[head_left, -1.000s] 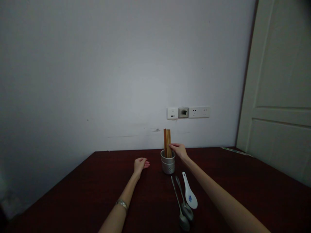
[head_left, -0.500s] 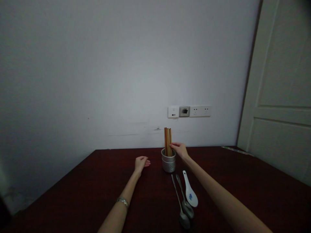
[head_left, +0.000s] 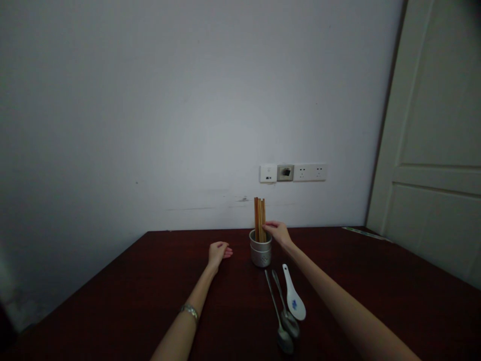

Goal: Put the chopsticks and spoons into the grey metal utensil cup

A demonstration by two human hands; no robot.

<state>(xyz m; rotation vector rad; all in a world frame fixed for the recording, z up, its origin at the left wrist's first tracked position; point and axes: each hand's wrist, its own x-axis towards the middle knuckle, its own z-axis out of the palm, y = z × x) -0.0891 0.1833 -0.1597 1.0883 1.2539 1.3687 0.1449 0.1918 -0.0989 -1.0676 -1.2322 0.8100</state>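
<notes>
A bundle of wooden chopsticks [head_left: 259,213] stands upright in a silver metal holder [head_left: 260,256] with small holes in its side. My right hand [head_left: 277,231] reaches in from the right, its thumb and fingers pinched on the chopsticks just above the holder's rim. To the left of the holder, my left hand [head_left: 219,253] rests on the table, loosely curled with its fingers partly apart and nothing in it. In front of the holder lie a white ceramic spoon [head_left: 295,298] with a blue mark and two metal spoons [head_left: 284,341], side by side, handles pointing away from me.
The dark red table [head_left: 143,291] meets a pale wall carrying sockets and switches [head_left: 309,172]. A flat printed strip [head_left: 366,233] lies at the table's back right edge, near a white door [head_left: 432,150]. A bracelet [head_left: 190,311] circles my left wrist.
</notes>
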